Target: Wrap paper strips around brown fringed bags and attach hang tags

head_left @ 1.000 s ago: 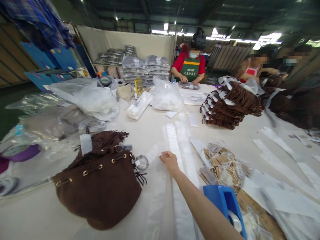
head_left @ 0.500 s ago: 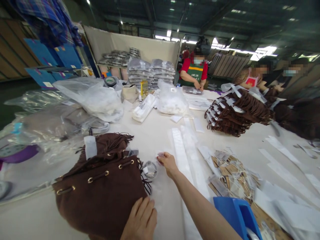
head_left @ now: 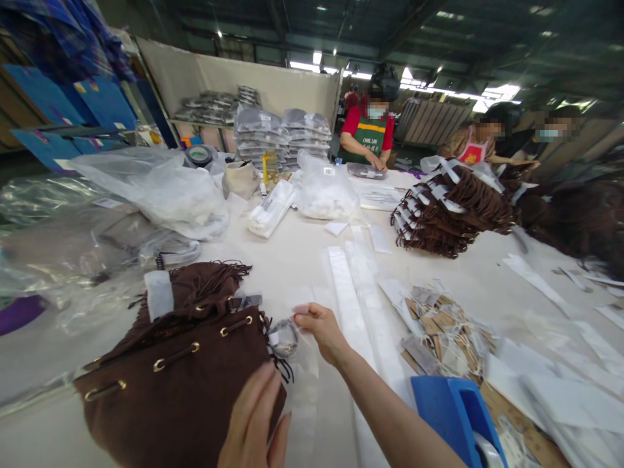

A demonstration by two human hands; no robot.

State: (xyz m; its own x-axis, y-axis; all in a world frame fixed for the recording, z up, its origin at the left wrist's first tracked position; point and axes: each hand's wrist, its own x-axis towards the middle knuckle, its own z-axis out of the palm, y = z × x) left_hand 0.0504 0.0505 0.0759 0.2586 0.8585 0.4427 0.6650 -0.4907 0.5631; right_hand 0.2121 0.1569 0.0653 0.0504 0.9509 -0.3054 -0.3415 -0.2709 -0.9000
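Observation:
A brown suede fringed drawstring bag point(head_left: 180, 370) lies on the white table point(head_left: 302, 253) in front of me. My right hand point(head_left: 319, 328) pinches the top of a long clear plastic sleeve point(head_left: 305, 383) just right of the bag, next to a round wrapped metal piece point(head_left: 283, 338) at the bag's edge. My left hand point(head_left: 253, 422) hovers with fingers stretched out over the bag's lower right side, close to the sleeve.
More white sleeves point(head_left: 358, 299) lie to the right, then a heap of paper tags point(head_left: 441, 331) and a blue tape dispenser point(head_left: 453, 416). A stack of brown bags point(head_left: 443, 208) sits further back. Plastic bags point(head_left: 160, 188) crowd the left. Several people work at the far side.
My right hand has drawn the clear sleeve leftward to the bag's edge. My left hand came into view from below and now hovers over the bag's lower right.

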